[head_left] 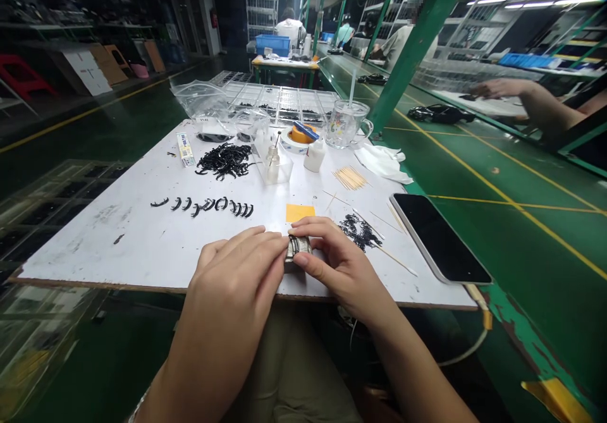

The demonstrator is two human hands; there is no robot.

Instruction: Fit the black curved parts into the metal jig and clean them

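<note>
At the table's near edge, both my hands close around a small grey metal-looking block with a thin black curved piece lying across its top. My right hand grips it from the right, between thumb and fingers. From the left, the pressed-together fingers of my left hand meet the block, and their tips are partly hidden. Just beyond lies a yellow paper square. A row of black curved pieces lies to the left, with a heap of similar pieces behind. Tiny black parts are scattered right of my right hand.
A phone lies at the right edge. Toothpicks, cotton swabs, a white bottle, a clear holder with a needle-tipped bottle, tape and a glass mug stand or lie around. Another person's hand is at right.
</note>
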